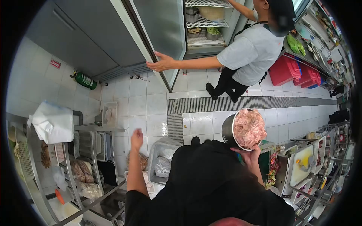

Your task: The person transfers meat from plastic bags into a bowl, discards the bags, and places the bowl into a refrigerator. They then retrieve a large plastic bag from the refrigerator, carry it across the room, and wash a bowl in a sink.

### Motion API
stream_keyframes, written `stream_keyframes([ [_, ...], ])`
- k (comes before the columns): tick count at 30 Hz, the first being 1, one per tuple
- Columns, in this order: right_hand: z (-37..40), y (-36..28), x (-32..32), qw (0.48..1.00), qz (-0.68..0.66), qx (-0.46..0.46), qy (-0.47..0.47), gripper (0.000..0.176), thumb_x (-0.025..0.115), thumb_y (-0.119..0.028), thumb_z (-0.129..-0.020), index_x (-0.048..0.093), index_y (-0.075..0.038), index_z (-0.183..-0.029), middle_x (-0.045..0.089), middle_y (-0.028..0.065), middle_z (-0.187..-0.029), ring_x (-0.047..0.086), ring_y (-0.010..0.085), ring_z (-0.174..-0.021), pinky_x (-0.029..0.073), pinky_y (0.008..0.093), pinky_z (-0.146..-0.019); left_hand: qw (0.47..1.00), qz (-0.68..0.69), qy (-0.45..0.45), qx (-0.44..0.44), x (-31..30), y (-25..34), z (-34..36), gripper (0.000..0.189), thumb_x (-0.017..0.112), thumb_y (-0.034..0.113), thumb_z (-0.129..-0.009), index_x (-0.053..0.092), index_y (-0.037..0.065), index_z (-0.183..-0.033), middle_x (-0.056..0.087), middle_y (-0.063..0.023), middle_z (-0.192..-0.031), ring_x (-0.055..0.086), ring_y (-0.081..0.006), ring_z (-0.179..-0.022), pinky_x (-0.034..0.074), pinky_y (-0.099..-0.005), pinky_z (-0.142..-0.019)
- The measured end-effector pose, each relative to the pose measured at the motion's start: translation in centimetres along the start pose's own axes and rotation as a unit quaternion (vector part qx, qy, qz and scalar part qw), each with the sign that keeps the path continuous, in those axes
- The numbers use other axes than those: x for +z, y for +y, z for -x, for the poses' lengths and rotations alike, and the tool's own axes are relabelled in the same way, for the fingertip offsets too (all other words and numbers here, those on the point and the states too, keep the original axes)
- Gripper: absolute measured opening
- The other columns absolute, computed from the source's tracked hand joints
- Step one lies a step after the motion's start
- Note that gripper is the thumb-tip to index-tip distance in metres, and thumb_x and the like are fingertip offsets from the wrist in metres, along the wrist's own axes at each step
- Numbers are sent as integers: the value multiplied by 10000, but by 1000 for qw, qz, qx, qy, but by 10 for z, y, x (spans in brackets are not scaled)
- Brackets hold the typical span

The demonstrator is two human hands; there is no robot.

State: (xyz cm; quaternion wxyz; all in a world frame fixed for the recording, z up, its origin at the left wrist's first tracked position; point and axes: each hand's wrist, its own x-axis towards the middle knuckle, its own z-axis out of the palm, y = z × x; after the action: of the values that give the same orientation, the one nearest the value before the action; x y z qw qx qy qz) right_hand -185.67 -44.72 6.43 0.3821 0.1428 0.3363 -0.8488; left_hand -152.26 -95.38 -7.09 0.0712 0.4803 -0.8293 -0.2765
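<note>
A deep round metal pot [228, 130] is tilted at my right side, heaped with pale pink raw meat [249, 129]. My right hand [250, 153] grips the pot at its lower rim, with the fingers partly under it. Away from my body on the left, my left hand [137, 139] hangs in the air with nothing in it; its fingers look loosely extended, seen edge-on. Below that hand stands a grey plastic tub [154, 165] with clear plastic bags [163, 167] inside.
Ahead, a person in a grey shirt [250, 47] holds open a fridge door [160, 34]; bowls stand on the fridge shelves [207, 23]. A floor drain grate [211, 103] crosses the tiles. Racks [66, 165] flank my left, a prep counter [298, 165] my right. Red bins [283, 71] stand far right.
</note>
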Motion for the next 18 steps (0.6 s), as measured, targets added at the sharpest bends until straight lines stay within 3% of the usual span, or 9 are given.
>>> stream_keyframes([
  [2, -5, -5, -4, 1000, -13, -8, 13, 868, 559, -227, -701, 264, -44, -1497, 366, 231, -1486, 397, 490, -1331, 292, 832, -972, 989, 56, 97, 92, -27, 24, -69, 198, 562, 130, -948, 634, 20, -1096, 683, -182, -932, 661, -341, -867, 520, -396, -765],
  [4, -6, -11, -4, 999, -21, -12, 27, 867, 555, -224, -698, 267, -67, -1500, 368, 222, -1489, 400, 484, -1331, 293, 838, -962, 978, 138, 110, 108, -71, 79, -123, 230, 580, 49, -920, 616, 19, -1145, 683, -167, -1059, 661, -288, -960, 513, -359, -828],
  [6, -9, -15, -10, 996, -43, -60, 53, 872, 555, -224, -694, 267, -98, -1507, 373, 212, -1489, 399, 474, -1336, 295, 843, -952, 971, 101, 142, 160, -112, 129, -173, 304, 590, 36, -916, 577, 21, -1220, 678, -160, -1083, 655, -247, -1015, 514, -341, -863],
  [10, -23, -26, -32, 993, -55, -86, 54, 856, 573, -224, -682, 313, -114, -1491, 383, 166, -1497, 406, 445, -1338, 279, 840, -968, 946, 173, 181, 204, -177, 230, -249, 410, 618, 56, -898, 519, 33, -1295, 635, -134, -1225, 623, -232, -1112, 515, -342, -903],
  [11, -25, -28, -38, 994, -57, -81, 45, 856, 573, -224, -682, 313, -114, -1491, 383, 166, -1497, 406, 445, -1338, 279, 840, -968, 944, 160, 202, 204, -188, 246, -272, 439, 632, 63, -888, 511, 40, -1309, 628, -135, -1238, 619, -242, -1123, 510, -353, -923],
  [13, -30, -32, -51, 994, -1, -101, 50, 779, 570, -347, -752, 362, -128, -1470, 475, 132, -1441, 498, 441, -1250, 392, 712, -976, 938, 156, 228, 208, -210, 282, -309, 509, 658, 73, -866, 482, 51, -1343, 605, -145, -1273, 603, -265, -1152, 495, -369, -963],
  [16, -34, -40, -63, 993, -5, -110, 40, 736, 550, -357, -777, 381, -140, -1459, 489, 115, -1424, 505, 430, -1244, 398, 705, -973, 932, 175, 243, 206, -234, 342, -346, 701, 697, 103, -821, 368, 9, -1432, 496, -207, -1398, 517, -327, -1271, 441, -400, -1044],
  [17, -32, -44, -45, 989, -59, -123, 59, 857, 607, -247, -693, 321, -125, -1491, 426, 163, -1471, 424, 448, -1319, 324, 778, -990, 931, 174, 247, 206, -239, 361, -360, 701, 697, 103, -821, 368, 9, -1432, 496, -207, -1398, 517, -327, -1271, 441, -400, -1044],
  [18, -39, -47, -54, 989, -61, -120, 55, 857, 607, -247, -693, 321, -125, -1491, 426, 163, -1471, 424, 448, -1319, 324, 778, -990, 930, 140, 275, 200, -244, 379, -374, 769, 705, 124, -805, 317, -25, -1452, 430, -229, -1445, 466, -342, -1319, 417, -408, -1069],
])
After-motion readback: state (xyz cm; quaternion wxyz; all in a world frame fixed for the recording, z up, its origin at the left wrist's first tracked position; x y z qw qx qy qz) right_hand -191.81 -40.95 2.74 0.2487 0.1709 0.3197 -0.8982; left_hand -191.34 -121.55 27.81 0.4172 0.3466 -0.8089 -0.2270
